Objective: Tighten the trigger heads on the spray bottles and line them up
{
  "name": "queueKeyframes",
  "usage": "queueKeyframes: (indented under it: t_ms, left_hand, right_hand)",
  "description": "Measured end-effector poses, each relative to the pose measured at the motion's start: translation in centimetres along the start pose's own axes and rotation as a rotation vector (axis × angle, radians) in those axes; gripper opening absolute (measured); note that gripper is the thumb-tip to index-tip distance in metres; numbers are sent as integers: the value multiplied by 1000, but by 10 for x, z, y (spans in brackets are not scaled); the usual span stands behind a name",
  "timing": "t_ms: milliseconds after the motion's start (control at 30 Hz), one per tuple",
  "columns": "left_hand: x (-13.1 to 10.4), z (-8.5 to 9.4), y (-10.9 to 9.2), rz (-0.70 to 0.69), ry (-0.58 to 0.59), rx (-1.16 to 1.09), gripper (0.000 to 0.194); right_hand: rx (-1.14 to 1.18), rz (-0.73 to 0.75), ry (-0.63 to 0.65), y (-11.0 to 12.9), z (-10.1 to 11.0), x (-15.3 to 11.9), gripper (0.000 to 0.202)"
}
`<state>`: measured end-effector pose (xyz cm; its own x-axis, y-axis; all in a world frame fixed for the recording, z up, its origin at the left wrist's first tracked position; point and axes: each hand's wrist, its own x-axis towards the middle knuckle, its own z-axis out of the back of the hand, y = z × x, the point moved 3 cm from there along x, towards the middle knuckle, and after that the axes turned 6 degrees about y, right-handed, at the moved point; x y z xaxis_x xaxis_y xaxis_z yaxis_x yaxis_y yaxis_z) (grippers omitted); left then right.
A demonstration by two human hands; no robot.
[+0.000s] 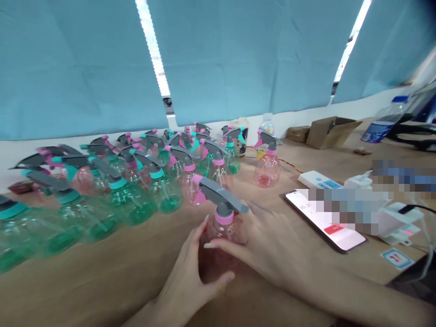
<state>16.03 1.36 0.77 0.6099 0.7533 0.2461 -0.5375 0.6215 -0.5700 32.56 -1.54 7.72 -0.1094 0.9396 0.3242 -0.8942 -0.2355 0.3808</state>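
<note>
A pink spray bottle with a grey trigger head and a pink collar stands on the brown table in front of me. My right hand grips it from the right, its thumb across the front and its other fingers hidden behind. On the left side, my left hand curves loosely around the bottle, thumb and fingers spread apart; the fingertips are close to the bottle, and whether they touch it is unclear. Just behind are another pink spray bottle and a green spray bottle.
Several green and pink spray bottles fill the left and back. One pink spray bottle stands apart, farther right. A phone, a white power strip, cables, an open cardboard box and a water bottle occupy the right side.
</note>
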Motion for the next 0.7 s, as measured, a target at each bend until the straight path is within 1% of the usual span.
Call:
queueKeyframes:
  t_ms: [100, 167, 233, 333, 400, 500, 567, 633, 700]
  left_hand:
    - [-3, 5, 7, 22, 8, -82, 76]
    - [-6, 10, 12, 30, 10, -82, 76]
    - [-8, 15, 16, 34, 6, -54, 77]
    - [-10, 20, 20, 48, 31, -20, 79]
    - [-11, 21, 22, 58, 68, -29, 78]
    - [-11, 23, 25, 50, 107, -64, 77]
    - [-11, 24, 26, 19, 115, -74, 80]
    - [-12, 26, 27, -18, 120, -66, 82]
    - [-13, 28, 28, -31, 119, -47, 83]
  right_hand:
    - [22, 63, 38, 12, 0, 6, 56]
    - [76, 89, 97, 17, 4, 14, 48]
    - [196, 104, 152, 21, 11, 24, 40]
    - [424, 134, 194, 30, 15, 41, 40]
    - [537, 146, 186, 35, 9, 49, 38]
    - [741, 205, 139, 39, -11, 55, 33]
    - [860, 214, 114, 40, -24, 58, 28]
    - [908, 217, 112, 40, -32, 59, 23]
    - [910, 217, 97, 39, -35, 61, 24]
